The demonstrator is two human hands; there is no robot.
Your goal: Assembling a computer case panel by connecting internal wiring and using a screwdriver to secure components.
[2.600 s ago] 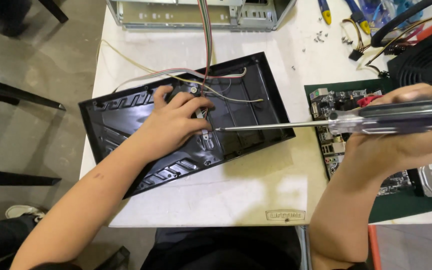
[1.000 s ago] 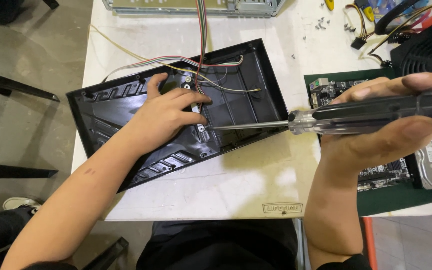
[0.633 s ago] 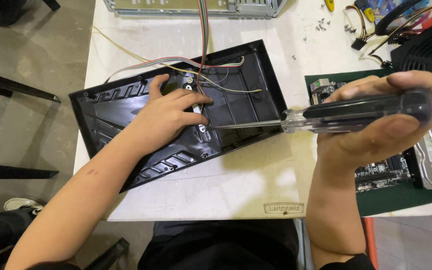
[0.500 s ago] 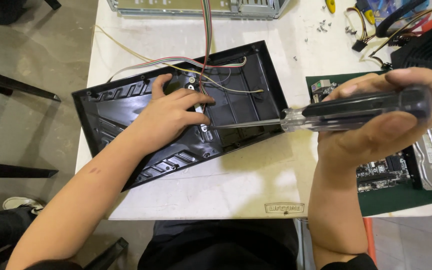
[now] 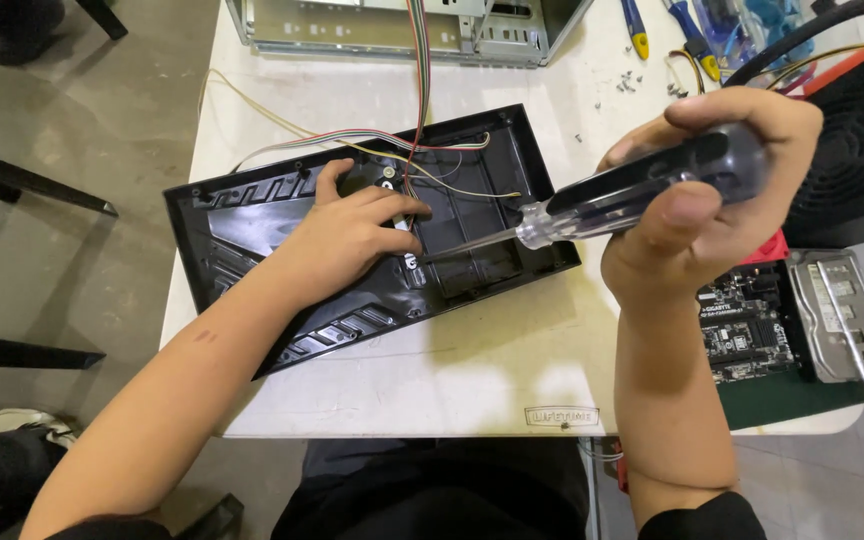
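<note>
free: bare table (image 5: 472,370) near edge | blocked: wires (image 5: 392,150) over panel (image 5: 252,225), motherboard (image 5: 752,325) right

Two bare forearms in view, no gloves, no rings, no watch. Left hand (image 5: 352,235) – short trimmed nails, bare wrist; small dark reddish mark on the left forearm (image 5: 204,337), partway up. Right hand (image 5: 722,200) – short nails too, thumbnail plainly visible, wrist bare. Black sleeve edge (image 5: 702,520) shows at the right elbow, bottom of frame; a bit of dark sleeve at the left elbow (image 5: 102,528) as well. Dark trousers (image 5: 432,495) over the lap below the table edge. A light-coloured shoe (image 5: 17,422) at far left.
</note>
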